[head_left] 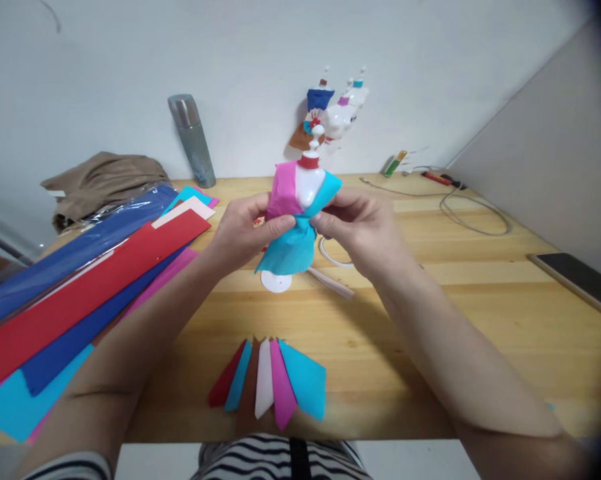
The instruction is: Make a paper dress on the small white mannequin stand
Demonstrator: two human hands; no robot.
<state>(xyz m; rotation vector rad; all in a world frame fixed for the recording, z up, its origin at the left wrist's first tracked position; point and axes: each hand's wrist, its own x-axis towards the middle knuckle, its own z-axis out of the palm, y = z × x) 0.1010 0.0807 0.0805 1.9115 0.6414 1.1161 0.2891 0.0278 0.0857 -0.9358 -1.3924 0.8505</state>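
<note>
A small white mannequin with a red band at its neck stands upright between my hands. Pink crepe paper covers one side of its chest. Blue crepe paper runs over the other shoulder, crosses the front and flares out below the waist. My left hand grips the mannequin at the waist, its thumb pressed on the paper's front. With thumb and fingers closed, my right hand pinches the blue paper at the other side of the waist. A white round base shows beneath; my hands hide the mannequin's back.
Paper sheets lie stacked at the left, near a brown cloth and a steel flask. Folded paper strips fan out in front. Behind stand other small mannequins. A cable and a phone lie at the right.
</note>
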